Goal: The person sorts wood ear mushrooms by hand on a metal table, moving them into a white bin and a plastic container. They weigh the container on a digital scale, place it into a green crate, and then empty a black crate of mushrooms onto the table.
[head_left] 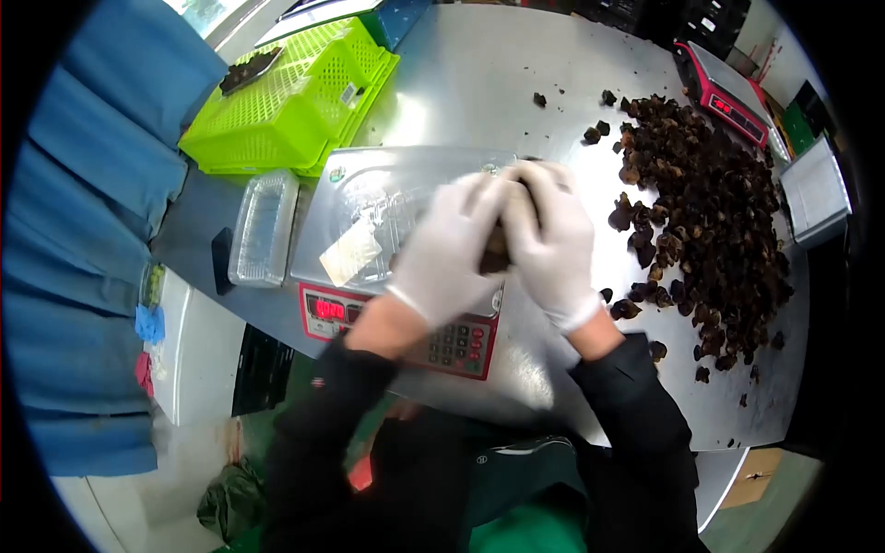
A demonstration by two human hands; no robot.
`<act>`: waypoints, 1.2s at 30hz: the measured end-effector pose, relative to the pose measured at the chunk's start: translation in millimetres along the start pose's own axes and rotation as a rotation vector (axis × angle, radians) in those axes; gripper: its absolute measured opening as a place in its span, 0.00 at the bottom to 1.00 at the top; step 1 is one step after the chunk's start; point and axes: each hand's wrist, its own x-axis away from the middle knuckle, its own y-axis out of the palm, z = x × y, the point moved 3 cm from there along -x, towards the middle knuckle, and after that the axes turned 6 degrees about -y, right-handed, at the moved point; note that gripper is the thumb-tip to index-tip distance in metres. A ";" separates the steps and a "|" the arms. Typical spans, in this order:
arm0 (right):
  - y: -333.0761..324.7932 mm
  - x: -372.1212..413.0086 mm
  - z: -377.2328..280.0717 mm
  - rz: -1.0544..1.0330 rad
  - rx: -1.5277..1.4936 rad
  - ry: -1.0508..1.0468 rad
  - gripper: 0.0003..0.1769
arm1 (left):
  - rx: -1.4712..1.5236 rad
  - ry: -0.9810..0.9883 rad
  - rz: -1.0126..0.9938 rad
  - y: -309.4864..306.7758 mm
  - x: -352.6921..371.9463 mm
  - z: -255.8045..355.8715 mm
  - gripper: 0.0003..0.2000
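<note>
My left hand (pixel 450 251) and my right hand (pixel 555 241), both in white gloves, are cupped together over the right edge of the scale (pixel 403 175). Their fingers curve round a clump of dark brown dried pieces (pixel 496 251), which look like dried mushrooms; most of the clump is hidden. A small pale paper (pixel 350 252) lies on the scale's metal plate, left of my left hand. Below the plate, the red-framed panel has a lit display (pixel 327 308) and a keypad (pixel 452 345), partly behind my left wrist.
A large heap of dark dried pieces (pixel 705 230) spreads over the right of the metal table (pixel 489 55). A second red scale (pixel 728 88) stands behind it. Left are a clear plastic tray (pixel 264 229) and green baskets (pixel 286 101). A blue curtain (pixel 83 267) hangs at far left.
</note>
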 end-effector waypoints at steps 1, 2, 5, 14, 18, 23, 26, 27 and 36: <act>17.5 -8.4 -7.0 -0.005 0.008 -0.031 0.11 | 0.007 -0.017 -0.034 -12.5 -2.1 -18.2 0.40; 37.9 -12.2 -9.2 -0.037 0.019 0.005 0.10 | 0.012 -0.032 -0.068 -22.7 -2.3 -37.0 0.40; 83.6 -5.1 2.8 -0.205 0.167 -0.050 0.12 | -0.151 -0.134 -0.312 -42.3 7.3 -91.7 0.40; 50.8 13.1 5.1 -0.493 0.325 -0.120 0.25 | -0.130 -0.084 -0.453 -58.9 36.4 -108.4 0.54; 31.8 9.0 9.7 -0.444 0.185 -0.091 0.28 | -0.155 -0.118 -0.400 -62.5 37.6 -101.9 0.56; -63.1 36.3 44.3 -0.246 0.164 0.221 0.22 | 0.134 -0.202 -0.074 -75.4 53.9 -112.4 0.46; -123.8 81.0 66.2 -0.115 0.145 0.489 0.16 | 0.268 -0.404 0.123 -95.1 68.7 -125.9 0.34; -146.3 104.5 77.6 -0.104 0.197 0.503 0.15 | 0.349 -0.441 0.169 -99.3 74.9 -133.1 0.31; -226.1 250.7 99.4 -0.106 0.531 0.711 0.28 | 0.289 -0.547 0.400 -154.3 96.8 -142.7 0.20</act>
